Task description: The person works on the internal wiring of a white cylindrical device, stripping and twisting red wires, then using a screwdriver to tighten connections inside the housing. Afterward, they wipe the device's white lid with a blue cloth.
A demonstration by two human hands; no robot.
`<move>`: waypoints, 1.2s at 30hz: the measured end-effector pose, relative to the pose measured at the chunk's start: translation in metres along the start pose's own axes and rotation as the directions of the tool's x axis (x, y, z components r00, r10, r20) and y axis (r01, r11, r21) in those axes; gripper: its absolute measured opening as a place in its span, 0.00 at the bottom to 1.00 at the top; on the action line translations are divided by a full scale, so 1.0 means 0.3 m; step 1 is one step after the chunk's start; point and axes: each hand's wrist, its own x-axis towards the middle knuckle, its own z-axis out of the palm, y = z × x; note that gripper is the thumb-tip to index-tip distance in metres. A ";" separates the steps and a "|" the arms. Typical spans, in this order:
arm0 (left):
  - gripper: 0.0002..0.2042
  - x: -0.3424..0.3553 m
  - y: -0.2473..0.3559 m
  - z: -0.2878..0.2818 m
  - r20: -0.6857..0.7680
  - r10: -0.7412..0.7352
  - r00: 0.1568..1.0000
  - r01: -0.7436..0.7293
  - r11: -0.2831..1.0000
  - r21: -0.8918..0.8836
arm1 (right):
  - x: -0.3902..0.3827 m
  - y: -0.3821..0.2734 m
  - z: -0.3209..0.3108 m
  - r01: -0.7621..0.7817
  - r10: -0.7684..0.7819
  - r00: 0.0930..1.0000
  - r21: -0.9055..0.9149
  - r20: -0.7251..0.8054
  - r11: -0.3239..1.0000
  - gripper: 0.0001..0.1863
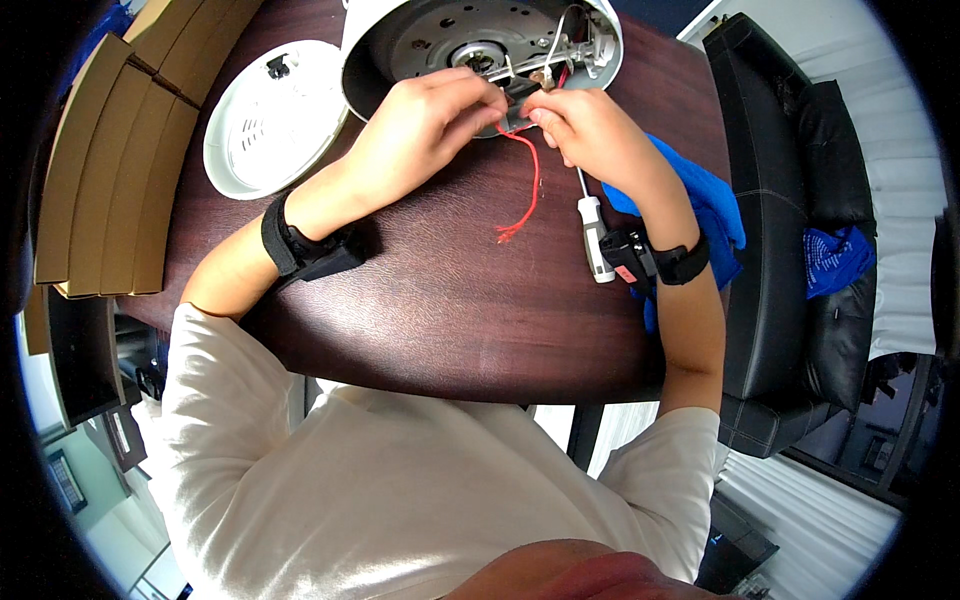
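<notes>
A white round appliance housing (356, 50) lies on its side at the table's far edge, its open end showing a metal base and wiring inside. Both my hands meet at its lower rim. The fingers of my left hand (420, 125) are pinched together on a thin red wire (536, 170), whose frayed end trails down onto the table. Opposite it, my right hand (590, 130) is closed, thumb against forefinger, apparently on another stretch of that wire; the fingers partly hide it. Below the right hand lies a screwdriver (592, 235) with a white and grey handle.
A white round cover (225, 150) with slots lies left of the housing. Cardboard boxes (100, 180) stand along the left edge of the dark wooden table (450, 320). A blue cloth (705, 190) lies under my right forearm. Beyond the table, a black sofa (765, 220) stands on the right.
</notes>
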 end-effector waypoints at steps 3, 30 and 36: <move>0.05 -0.002 -0.003 0.001 0.000 0.015 1.000 -0.015 1.000 0.019 | 0.001 0.004 0.000 0.054 -0.054 0.999 0.061 -0.002 0.997 0.11; 0.05 0.005 0.023 -0.018 0.030 -0.088 0.996 0.088 0.996 0.003 | -0.083 -0.008 -0.158 -0.078 0.071 0.982 0.034 0.177 0.996 0.22; 0.04 0.000 0.001 -0.004 0.001 -0.037 0.999 0.037 0.999 -0.002 | -0.085 -0.014 -0.182 -0.087 0.082 0.980 0.022 0.179 0.996 0.19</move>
